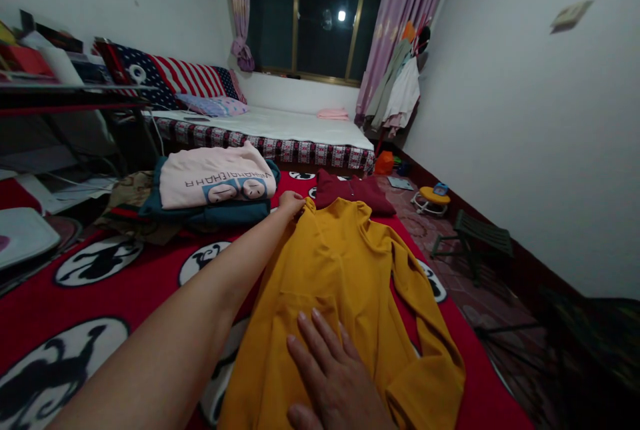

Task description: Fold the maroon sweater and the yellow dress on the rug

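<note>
A mustard-yellow long-sleeved top (345, 263) lies spread on a red blanket (165, 283) with black-and-white round figures. At the top's far left shoulder, my left hand (292, 203) pinches the cloth near the collar, arm stretched out. My right hand (333, 377) rests flat on the lower front of the top, fingers spread. The right sleeve bends outward and back toward the hem; the left sleeve is not clearly visible. Just beyond the collar lies a folded maroon garment (355, 193).
To the left is a stack of folded clothes with a pale pink printed top (220, 173) uppermost. Behind stands a bed (280, 123) under a window. A folding stool (473, 237) and a yellow round stool (433, 197) stand on the right floor. A cluttered desk (75, 100) is far left.
</note>
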`<state>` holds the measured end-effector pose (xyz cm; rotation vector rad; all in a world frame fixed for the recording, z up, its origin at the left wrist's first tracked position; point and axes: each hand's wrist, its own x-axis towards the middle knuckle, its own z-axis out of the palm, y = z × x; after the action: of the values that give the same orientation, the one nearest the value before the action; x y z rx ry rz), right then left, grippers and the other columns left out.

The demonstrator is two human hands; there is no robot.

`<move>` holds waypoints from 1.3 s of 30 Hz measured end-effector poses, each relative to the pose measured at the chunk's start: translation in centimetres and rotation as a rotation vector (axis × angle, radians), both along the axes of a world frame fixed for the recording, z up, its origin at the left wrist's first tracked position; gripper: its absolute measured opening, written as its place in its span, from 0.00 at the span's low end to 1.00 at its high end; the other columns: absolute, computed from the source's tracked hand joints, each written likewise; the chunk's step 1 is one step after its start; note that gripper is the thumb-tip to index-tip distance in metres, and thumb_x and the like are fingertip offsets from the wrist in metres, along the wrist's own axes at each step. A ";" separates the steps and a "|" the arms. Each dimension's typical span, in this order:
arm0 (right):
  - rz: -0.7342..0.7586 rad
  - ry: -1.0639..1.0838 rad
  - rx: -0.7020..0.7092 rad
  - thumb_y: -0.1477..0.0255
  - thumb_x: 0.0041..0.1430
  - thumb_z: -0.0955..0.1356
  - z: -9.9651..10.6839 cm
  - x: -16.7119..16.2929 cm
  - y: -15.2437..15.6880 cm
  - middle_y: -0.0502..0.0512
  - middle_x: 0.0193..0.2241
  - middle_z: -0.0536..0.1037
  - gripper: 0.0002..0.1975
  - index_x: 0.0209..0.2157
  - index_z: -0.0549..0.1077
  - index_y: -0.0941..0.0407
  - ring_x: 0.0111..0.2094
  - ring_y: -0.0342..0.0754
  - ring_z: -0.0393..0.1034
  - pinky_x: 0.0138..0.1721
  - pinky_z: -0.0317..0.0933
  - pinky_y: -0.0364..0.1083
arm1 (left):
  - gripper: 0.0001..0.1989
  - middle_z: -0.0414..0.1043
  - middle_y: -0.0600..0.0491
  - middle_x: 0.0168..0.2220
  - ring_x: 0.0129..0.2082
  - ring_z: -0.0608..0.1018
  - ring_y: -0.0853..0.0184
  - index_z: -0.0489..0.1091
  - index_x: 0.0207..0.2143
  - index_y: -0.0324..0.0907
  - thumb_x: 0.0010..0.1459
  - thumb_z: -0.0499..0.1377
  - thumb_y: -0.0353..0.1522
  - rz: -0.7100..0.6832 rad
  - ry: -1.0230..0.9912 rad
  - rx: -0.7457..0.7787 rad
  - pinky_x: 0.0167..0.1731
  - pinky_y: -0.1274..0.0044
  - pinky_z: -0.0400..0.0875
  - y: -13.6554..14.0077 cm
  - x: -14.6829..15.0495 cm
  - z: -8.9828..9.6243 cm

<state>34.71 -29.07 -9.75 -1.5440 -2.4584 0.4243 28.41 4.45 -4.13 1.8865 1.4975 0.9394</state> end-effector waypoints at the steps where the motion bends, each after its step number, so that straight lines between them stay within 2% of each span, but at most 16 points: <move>1: -0.009 0.001 0.004 0.55 0.61 0.61 0.2 0.0 -0.1 0.50 0.68 0.37 0.36 0.67 0.45 0.46 0.68 0.59 0.34 0.63 0.43 0.64 | 0.14 0.70 0.47 0.47 0.46 0.75 0.60 0.70 0.47 0.38 0.60 0.59 0.33 -0.022 0.018 0.041 0.46 0.67 0.71 -0.4 -0.2 -0.1; 4: -0.029 0.007 0.007 0.56 0.61 0.62 0.8 -0.1 -0.5 0.50 0.68 0.38 0.36 0.66 0.46 0.47 0.68 0.57 0.33 0.64 0.41 0.62 | 0.11 0.71 0.49 0.48 0.51 0.72 0.61 0.73 0.43 0.40 0.56 0.59 0.28 -0.128 0.070 0.182 0.53 0.72 0.65 -1.9 -1.0 0.1; 6: -0.040 0.012 0.001 0.56 0.61 0.61 1.2 -0.3 -0.6 0.49 0.68 0.38 0.35 0.66 0.48 0.47 0.68 0.56 0.33 0.64 0.41 0.61 | 0.11 0.70 0.50 0.51 0.53 0.71 0.63 0.74 0.43 0.43 0.59 0.56 0.30 -0.318 0.160 0.313 0.55 0.74 0.62 -2.8 -1.5 0.2; 8: -0.052 0.014 -0.012 0.56 0.61 0.61 1.6 -0.5 -0.8 0.49 0.68 0.39 0.34 0.66 0.48 0.47 0.68 0.56 0.33 0.64 0.41 0.60 | 0.13 0.68 0.50 0.55 0.56 0.68 0.62 0.73 0.46 0.43 0.61 0.54 0.35 -0.559 0.364 0.444 0.57 0.72 0.60 -3.4 -2.0 -0.3; 10: -0.069 0.014 -0.023 0.56 0.62 0.61 2.0 -0.7 -0.9 0.48 0.68 0.38 0.33 0.66 0.48 0.46 0.68 0.55 0.33 0.64 0.40 0.60 | 0.19 0.63 0.46 0.60 0.61 0.63 0.60 0.70 0.51 0.40 0.63 0.51 0.38 -0.701 0.575 0.496 0.60 0.69 0.55 -3.6 -2.4 -1.3; 14: -0.102 -0.007 -0.019 0.58 0.62 0.61 2.6 -1.1 -1.1 0.48 0.68 0.38 0.33 0.66 0.49 0.47 0.68 0.53 0.32 0.65 0.39 0.59 | 0.24 0.49 0.43 0.66 0.66 0.53 0.58 0.60 0.59 0.37 0.65 0.48 0.38 -0.631 0.740 0.354 0.62 0.64 0.50 -3.5 -2.3 -2.9; 18: -0.119 -0.031 -0.006 0.58 0.62 0.61 3.1 -1.4 -1.3 0.49 0.68 0.40 0.32 0.65 0.50 0.48 0.68 0.52 0.33 0.64 0.39 0.58 | 0.22 0.50 0.42 0.66 0.66 0.52 0.53 0.62 0.58 0.39 0.62 0.52 0.35 -0.517 0.745 0.302 0.61 0.56 0.45 -5.1 -1.2 -2.3; 20: -0.117 -0.037 0.001 0.58 0.63 0.60 3.2 -1.4 -1.4 0.51 0.68 0.42 0.31 0.65 0.51 0.49 0.68 0.53 0.33 0.64 0.40 0.59 | 0.19 0.56 0.40 0.63 0.65 0.55 0.51 0.66 0.54 0.38 0.60 0.53 0.32 -0.471 0.726 0.291 0.61 0.55 0.44 -7.0 -0.9 -1.8; 23: -0.101 -0.033 0.031 0.57 0.63 0.60 3.1 -1.4 -1.4 0.53 0.68 0.45 0.31 0.65 0.53 0.51 0.68 0.54 0.34 0.64 0.40 0.59 | 0.19 0.60 0.40 0.61 0.63 0.60 0.56 0.66 0.54 0.36 0.63 0.48 0.33 -0.470 0.678 0.283 0.61 0.64 0.53 -11.0 -1.0 -1.6; 26: -0.092 -0.021 0.072 0.57 0.63 0.60 2.8 -1.5 -1.3 0.56 0.67 0.48 0.30 0.64 0.56 0.53 0.67 0.54 0.35 0.64 0.39 0.59 | 0.25 0.54 0.42 0.64 0.65 0.57 0.63 0.55 0.62 0.34 0.67 0.42 0.35 -0.474 0.588 0.264 0.60 0.72 0.55 -15.0 -2.1 -2.8; 28: -0.081 0.002 0.092 0.59 0.62 0.62 2.7 -1.5 -1.3 0.57 0.67 0.48 0.31 0.64 0.56 0.54 0.67 0.55 0.36 0.64 0.40 0.59 | 0.26 0.50 0.43 0.66 0.66 0.54 0.62 0.51 0.64 0.34 0.67 0.41 0.36 -0.454 0.534 0.256 0.62 0.69 0.51 -16.9 -3.2 -4.0; 30: -0.054 0.064 0.106 0.61 0.61 0.63 2.8 -1.3 -1.6 0.58 0.66 0.52 0.30 0.63 0.58 0.55 0.66 0.54 0.42 0.64 0.44 0.58 | 0.27 0.48 0.43 0.67 0.67 0.50 0.58 0.52 0.64 0.35 0.66 0.43 0.38 -0.424 0.521 0.273 0.63 0.64 0.48 -18.2 -4.0 -5.0; 33: -0.041 0.229 0.128 0.68 0.62 0.63 3.5 0.4 -2.4 0.58 0.60 0.65 0.18 0.52 0.70 0.54 0.59 0.49 0.60 0.58 0.56 0.50 | 0.28 0.47 0.45 0.67 0.67 0.49 0.56 0.53 0.64 0.37 0.66 0.45 0.40 -0.391 0.549 0.330 0.63 0.62 0.47 -18.9 -4.5 -5.7; 36: -0.303 0.257 0.306 0.70 0.63 0.61 4.7 4.2 -3.4 0.58 0.54 0.70 0.12 0.43 0.74 0.53 0.53 0.48 0.67 0.53 0.62 0.48 | 0.27 0.49 0.44 0.67 0.67 0.51 0.56 0.54 0.64 0.37 0.66 0.45 0.40 -0.375 0.562 0.358 0.63 0.62 0.48 -19.1 -4.3 -5.6; 38: -0.581 0.087 0.416 0.67 0.62 0.63 5.3 7.3 -3.9 0.61 0.53 0.69 0.14 0.46 0.72 0.54 0.52 0.54 0.66 0.50 0.63 0.53 | 0.27 0.50 0.44 0.66 0.66 0.52 0.55 0.56 0.63 0.36 0.66 0.46 0.39 -0.366 0.555 0.367 0.63 0.62 0.49 -19.2 -4.1 -5.5; 39: -0.709 -0.030 0.410 0.64 0.60 0.64 5.3 8.8 -4.1 0.63 0.52 0.68 0.17 0.49 0.70 0.55 0.51 0.57 0.67 0.47 0.65 0.54 | 0.26 0.51 0.43 0.66 0.66 0.53 0.54 0.57 0.62 0.36 0.65 0.47 0.39 -0.359 0.543 0.374 0.63 0.61 0.50 -19.3 -4.0 -5.5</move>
<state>43.49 -33.14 -4.42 -2.0524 -1.6842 -0.2130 24.40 -14.82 -9.63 2.7356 1.2372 0.5904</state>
